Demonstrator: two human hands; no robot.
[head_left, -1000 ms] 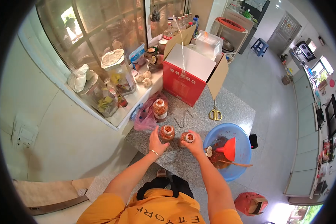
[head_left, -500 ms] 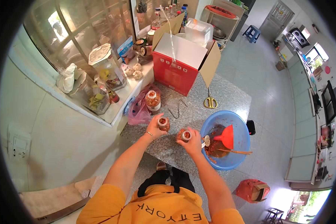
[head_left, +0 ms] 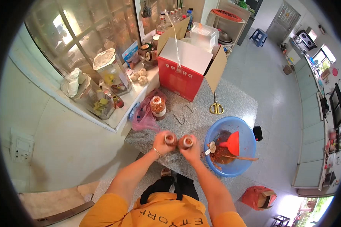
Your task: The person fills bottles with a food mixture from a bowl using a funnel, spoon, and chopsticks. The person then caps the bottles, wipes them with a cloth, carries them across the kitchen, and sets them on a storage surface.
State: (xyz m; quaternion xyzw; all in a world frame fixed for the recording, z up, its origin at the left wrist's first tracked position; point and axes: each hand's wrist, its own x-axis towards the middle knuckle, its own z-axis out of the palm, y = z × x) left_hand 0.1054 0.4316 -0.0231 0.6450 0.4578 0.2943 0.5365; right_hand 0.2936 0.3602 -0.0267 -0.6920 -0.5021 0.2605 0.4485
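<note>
My left hand (head_left: 161,143) is wrapped round a small open glass jar (head_left: 170,139) of red chopped chili. A second such jar (head_left: 186,142) is gripped by my right hand (head_left: 191,150). Both jars stand upright, close beside each other, near the table's front edge. To the right is a blue basin (head_left: 231,173) with red chili sauce, holding a red funnel (head_left: 233,143), a white scoop (head_left: 211,148) and chopsticks (head_left: 240,157). Behind my left hand stands a larger jar (head_left: 158,106) of chili against a pink plastic bag (head_left: 143,120).
A red cardboard box (head_left: 180,81) with raised flaps stands at the back of the granite table (head_left: 231,96). Gold-handled scissors (head_left: 216,108) and a bent metal hook (head_left: 183,114) lie in front. Garlic (head_left: 141,75) and containers line the windowsill at left. A red bag (head_left: 257,197) is on the floor.
Both hands have brought their jars closer together. The right hand has moved slightly away from the basin, and the left has come down and right. The view has shifted a little.
</note>
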